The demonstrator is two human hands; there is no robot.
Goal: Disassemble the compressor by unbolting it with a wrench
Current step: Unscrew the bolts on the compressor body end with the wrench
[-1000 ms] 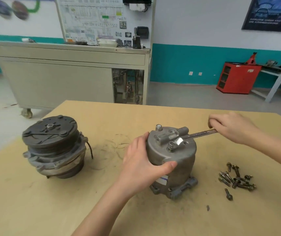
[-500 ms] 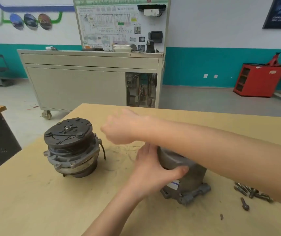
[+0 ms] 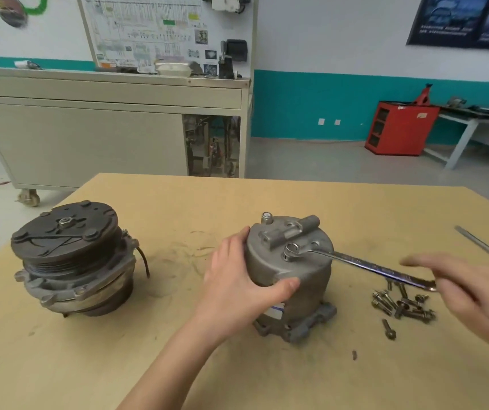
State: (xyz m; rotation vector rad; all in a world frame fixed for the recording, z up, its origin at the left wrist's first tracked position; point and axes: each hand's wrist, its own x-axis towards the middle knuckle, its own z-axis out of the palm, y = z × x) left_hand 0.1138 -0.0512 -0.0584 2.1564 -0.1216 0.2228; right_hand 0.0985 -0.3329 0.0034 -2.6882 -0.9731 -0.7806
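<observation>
One swing done: your right hand (image 3: 474, 297) has let go of the wrench (image 3: 364, 266), fingers straight, ring end seated on the bolt (image 3: 291, 252), so reset for another turn. Left hand (image 3: 237, 285) grips the compressor (image 3: 314, 291), upright on the table (image 3: 267, 196).

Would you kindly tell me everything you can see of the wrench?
The wrench is a slim, shiny metal bar. Its ring end sits over a bolt on top of the upright grey compressor; its handle slopes out rightward, off the table. The far end meets the blurred right hand, whose fingers look straight, not wrapped round it.
</observation>
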